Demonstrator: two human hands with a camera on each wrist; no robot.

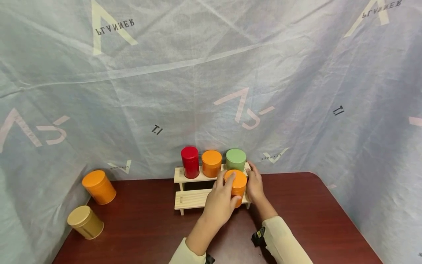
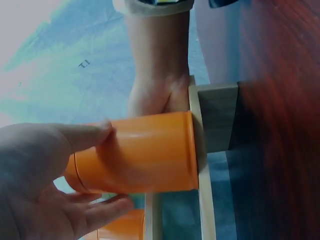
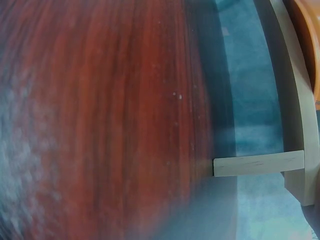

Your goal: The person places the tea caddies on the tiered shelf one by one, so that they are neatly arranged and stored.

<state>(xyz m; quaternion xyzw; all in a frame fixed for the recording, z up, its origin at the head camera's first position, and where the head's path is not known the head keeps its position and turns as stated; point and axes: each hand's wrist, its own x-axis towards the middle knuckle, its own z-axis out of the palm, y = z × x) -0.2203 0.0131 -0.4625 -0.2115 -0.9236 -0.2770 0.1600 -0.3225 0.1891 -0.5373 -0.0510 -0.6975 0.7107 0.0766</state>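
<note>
My left hand (image 1: 220, 202) grips an orange canister (image 2: 145, 152), thumb on one side and fingers on the other. The canister is upright, with its base right at the lower board of a two-step wooden rack (image 1: 192, 199), at the right end. My right hand (image 1: 255, 185) is at the rack's right end, its fingers by the upper step beside a green canister (image 1: 236, 157); its thumb side is hidden behind the held canister. Also on the upper step stand a red canister (image 1: 190, 163) and another orange canister (image 1: 211, 164).
At the table's left side stand one more orange canister (image 1: 99, 187) and a gold canister (image 1: 86, 223). The dark red wooden table (image 1: 141, 227) runs up to a grey printed cloth (image 1: 184, 91) hanging behind and at both sides.
</note>
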